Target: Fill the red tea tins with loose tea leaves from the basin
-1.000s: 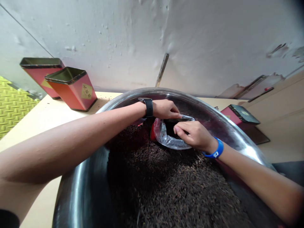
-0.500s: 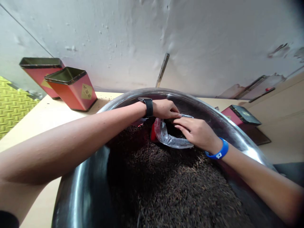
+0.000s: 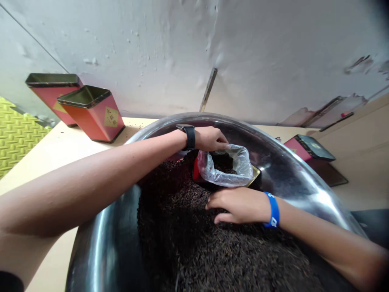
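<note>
A clear plastic bag (image 3: 209, 175), its mouth folded outward, lines a red tin (image 3: 196, 170) standing in a large metal basin (image 3: 106, 227). Dark tea leaves show inside the bag. My left hand (image 3: 211, 138), with a black watch at the wrist, pinches the bag's far rim between thumb and fingers. Loose tea leaves (image 3: 240, 251) are heaped across the basin. Just in front of the tin, my right hand (image 3: 238, 204), wearing a blue wristband, hovers low over or touches the leaves. Its thumb and fingers are apart with nothing visible in them.
Two open pink-red tins (image 3: 106, 121) stand on the pale table (image 3: 54, 162) to the left, beyond the basin's rim. Another pink tin (image 3: 306, 150) with a dark top is at the right. A worn grey wall (image 3: 152, 52) rises behind the table.
My right hand has let go of the bag's rim and moved toward me, down to the tea leaves. The bag's mouth is uncovered. My left hand has stayed on the rim.
</note>
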A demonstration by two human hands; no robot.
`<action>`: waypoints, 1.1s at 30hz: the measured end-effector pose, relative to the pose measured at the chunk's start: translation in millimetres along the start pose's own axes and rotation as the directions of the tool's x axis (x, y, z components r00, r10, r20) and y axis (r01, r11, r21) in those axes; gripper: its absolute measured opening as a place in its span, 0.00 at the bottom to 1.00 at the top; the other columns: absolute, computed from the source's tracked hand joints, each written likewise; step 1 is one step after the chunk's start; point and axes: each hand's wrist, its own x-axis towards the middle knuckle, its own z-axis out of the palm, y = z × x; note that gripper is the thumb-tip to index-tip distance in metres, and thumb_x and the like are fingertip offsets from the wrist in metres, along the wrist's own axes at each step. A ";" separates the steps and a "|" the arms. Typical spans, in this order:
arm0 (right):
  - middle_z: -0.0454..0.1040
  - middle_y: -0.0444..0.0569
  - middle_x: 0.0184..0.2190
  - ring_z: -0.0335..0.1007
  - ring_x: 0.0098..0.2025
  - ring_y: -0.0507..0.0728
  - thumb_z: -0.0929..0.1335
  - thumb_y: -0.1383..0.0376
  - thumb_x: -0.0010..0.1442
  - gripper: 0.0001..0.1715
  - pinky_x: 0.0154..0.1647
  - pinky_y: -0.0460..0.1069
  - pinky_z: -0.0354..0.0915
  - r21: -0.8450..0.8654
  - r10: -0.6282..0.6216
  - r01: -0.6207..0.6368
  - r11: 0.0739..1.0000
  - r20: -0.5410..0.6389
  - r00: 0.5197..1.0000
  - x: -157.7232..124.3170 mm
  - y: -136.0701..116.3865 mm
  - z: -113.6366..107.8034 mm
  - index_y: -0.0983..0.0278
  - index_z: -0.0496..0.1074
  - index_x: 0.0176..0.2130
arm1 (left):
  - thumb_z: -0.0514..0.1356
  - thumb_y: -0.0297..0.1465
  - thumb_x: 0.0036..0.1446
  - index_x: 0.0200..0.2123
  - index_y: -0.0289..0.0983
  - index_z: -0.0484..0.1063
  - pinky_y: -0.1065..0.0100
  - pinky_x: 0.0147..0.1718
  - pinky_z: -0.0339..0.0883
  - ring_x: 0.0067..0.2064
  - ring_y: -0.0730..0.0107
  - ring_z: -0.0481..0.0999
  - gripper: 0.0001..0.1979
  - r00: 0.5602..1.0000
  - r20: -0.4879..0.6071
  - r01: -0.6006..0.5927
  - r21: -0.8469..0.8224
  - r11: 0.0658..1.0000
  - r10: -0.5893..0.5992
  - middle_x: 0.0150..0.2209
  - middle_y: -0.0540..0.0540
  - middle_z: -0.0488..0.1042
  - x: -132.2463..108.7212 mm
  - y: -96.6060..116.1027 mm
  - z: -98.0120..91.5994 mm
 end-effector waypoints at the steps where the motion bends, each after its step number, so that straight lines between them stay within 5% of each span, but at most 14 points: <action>1: 0.73 0.52 0.43 0.69 0.45 0.59 0.66 0.53 0.55 0.24 0.45 0.50 0.63 0.000 0.072 -0.072 0.997 0.045 0.996 0.7 4.9 5.8 0.64 0.69 0.47 | 0.49 0.43 0.58 0.47 0.41 0.72 0.72 0.36 0.59 0.37 0.71 0.71 0.20 1.000 -0.005 0.007 0.007 1.000 -0.007 0.42 0.46 0.75 0.5 -0.8 0.3; 5: 0.71 0.57 0.45 0.66 0.48 0.63 0.67 0.48 0.50 0.33 0.48 0.53 0.61 -0.009 0.247 -0.247 0.969 0.082 0.966 3.9 19.5 20.5 0.67 0.70 0.48 | 0.50 0.44 0.58 0.47 0.41 0.72 0.71 0.37 0.59 0.37 0.71 0.71 0.21 1.000 -0.005 0.028 0.016 0.999 -0.028 0.42 0.46 0.75 1.8 -4.3 1.3; 14: 0.71 0.56 0.39 0.69 0.38 0.61 0.67 0.38 0.40 0.44 0.37 0.51 0.62 0.125 -0.010 -0.019 0.992 0.223 0.975 9.0 0.8 21.8 0.68 0.70 0.44 | 0.49 0.43 0.58 0.47 0.41 0.71 0.71 0.36 0.59 0.37 0.70 0.72 0.20 0.999 -0.010 0.041 0.033 0.999 -0.040 0.42 0.47 0.75 2.8 -10.4 1.7; 21: 0.75 0.51 0.33 0.71 0.33 0.57 0.68 0.51 0.50 0.23 0.28 0.47 0.58 0.068 -0.029 0.008 0.998 0.312 0.950 2.8 -10.8 6.1 0.64 0.71 0.40 | 0.49 0.42 0.58 0.47 0.40 0.71 0.73 0.36 0.59 0.38 0.72 0.72 0.21 0.999 -0.002 0.046 0.041 0.998 -0.046 0.43 0.46 0.75 2.1 -9.5 0.5; 29: 0.73 0.46 0.32 0.68 0.35 0.52 0.63 0.59 0.59 0.10 0.34 0.44 0.60 0.206 -0.164 0.161 0.965 -0.005 0.986 -11.6 -26.8 -23.2 0.63 0.69 0.37 | 0.50 0.43 0.57 0.47 0.41 0.72 0.72 0.35 0.59 0.36 0.71 0.72 0.20 1.000 -0.009 0.029 0.028 0.999 -0.028 0.41 0.47 0.75 1.0 -5.6 2.0; 33: 0.70 0.48 0.33 0.65 0.36 0.51 0.61 0.64 0.61 0.08 0.38 0.46 0.61 0.166 -0.110 0.177 0.970 -0.349 0.931 -19.8 -21.9 -41.9 0.65 0.67 0.38 | 0.51 0.44 0.56 0.48 0.43 0.71 0.72 0.34 0.59 0.35 0.72 0.72 0.21 1.000 0.021 -0.021 0.021 1.000 0.020 0.40 0.47 0.76 -2.1 4.3 0.6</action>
